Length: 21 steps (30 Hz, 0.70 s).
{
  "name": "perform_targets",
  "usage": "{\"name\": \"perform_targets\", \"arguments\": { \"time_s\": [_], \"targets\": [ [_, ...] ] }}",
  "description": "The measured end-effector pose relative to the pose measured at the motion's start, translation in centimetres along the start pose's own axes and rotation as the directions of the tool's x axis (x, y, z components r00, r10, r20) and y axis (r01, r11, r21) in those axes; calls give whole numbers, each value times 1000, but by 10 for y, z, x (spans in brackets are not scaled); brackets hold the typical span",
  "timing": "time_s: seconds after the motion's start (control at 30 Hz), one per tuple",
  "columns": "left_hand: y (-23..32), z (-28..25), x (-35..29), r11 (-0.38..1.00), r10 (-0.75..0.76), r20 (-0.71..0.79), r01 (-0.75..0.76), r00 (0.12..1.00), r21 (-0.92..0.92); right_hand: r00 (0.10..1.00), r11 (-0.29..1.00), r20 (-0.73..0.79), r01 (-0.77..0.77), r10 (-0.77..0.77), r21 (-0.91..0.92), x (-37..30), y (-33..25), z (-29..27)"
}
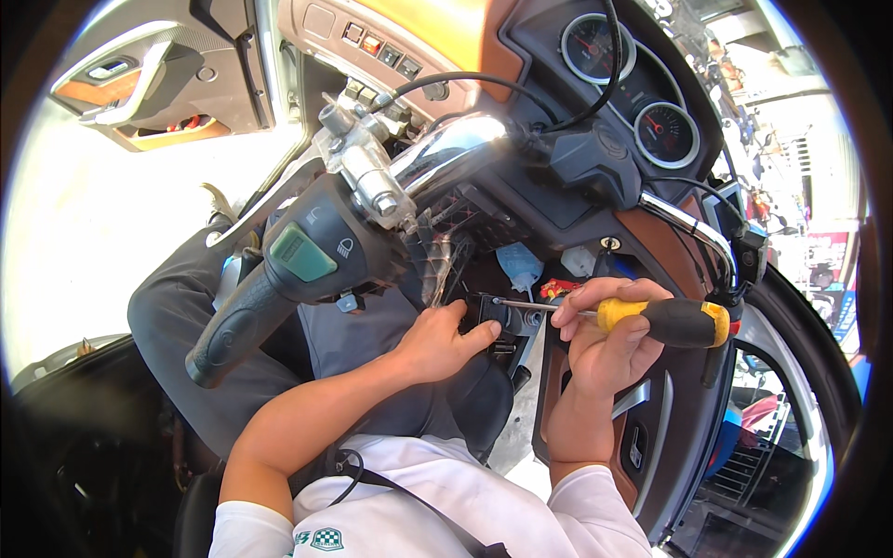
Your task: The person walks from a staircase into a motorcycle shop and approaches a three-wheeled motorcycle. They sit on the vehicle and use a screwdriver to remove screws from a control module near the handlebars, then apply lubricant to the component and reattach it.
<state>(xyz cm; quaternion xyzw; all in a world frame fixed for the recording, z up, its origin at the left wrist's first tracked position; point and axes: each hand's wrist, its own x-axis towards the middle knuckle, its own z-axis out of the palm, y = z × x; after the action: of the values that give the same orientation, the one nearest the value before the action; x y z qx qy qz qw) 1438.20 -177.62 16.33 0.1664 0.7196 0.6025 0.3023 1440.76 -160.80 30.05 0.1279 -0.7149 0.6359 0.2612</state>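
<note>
My right hand [600,349] is closed round the yellow and black handle of a screwdriver [684,323]. Its metal shaft points left, and the tip meets a small black plastic part [486,312]. My left hand [442,342] grips that part, the thumb along its near side; the other fingers are mostly hidden. Wires and a clear plastic wrap [435,260] hang just beyond the left hand. Above and to the left is a handlebar grip [237,321] with a green-buttoned switch housing [302,251], next to a brake lever's master cylinder [367,177].
A dashboard with two round gauges [667,135] lies at the far right. The chrome handlebar [460,144] crosses in front of it, with black cables [484,82] looping over. An open door [167,70] is at the far left. Brown door trim [642,437] stands right of my right arm.
</note>
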Motion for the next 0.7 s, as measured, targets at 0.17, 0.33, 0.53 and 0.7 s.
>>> {"name": "perform_targets", "arguments": {
  "time_s": [0.17, 0.33, 0.53, 0.7],
  "targets": [
    [2, 0, -1, 1000, -6, -2, 6, 1000, 3, 997, 996, -20, -73, 74, 44, -1, -7, 4],
    [5, -1, -1, 1000, -22, 9, 21, 1000, 12, 990, 1000, 143, -4, 5, -8, -3, -7, 0],
    [5, -3, 0, 999, -36, 26, 36, 999, 23, 989, 989, 90, -124, 117, 83, -2, -10, 2],
    [5, -2, 0, 998, -50, 34, 49, 998, 29, 975, 972, 81, -213, 206, 98, 3, -3, 0]
  ]
}}
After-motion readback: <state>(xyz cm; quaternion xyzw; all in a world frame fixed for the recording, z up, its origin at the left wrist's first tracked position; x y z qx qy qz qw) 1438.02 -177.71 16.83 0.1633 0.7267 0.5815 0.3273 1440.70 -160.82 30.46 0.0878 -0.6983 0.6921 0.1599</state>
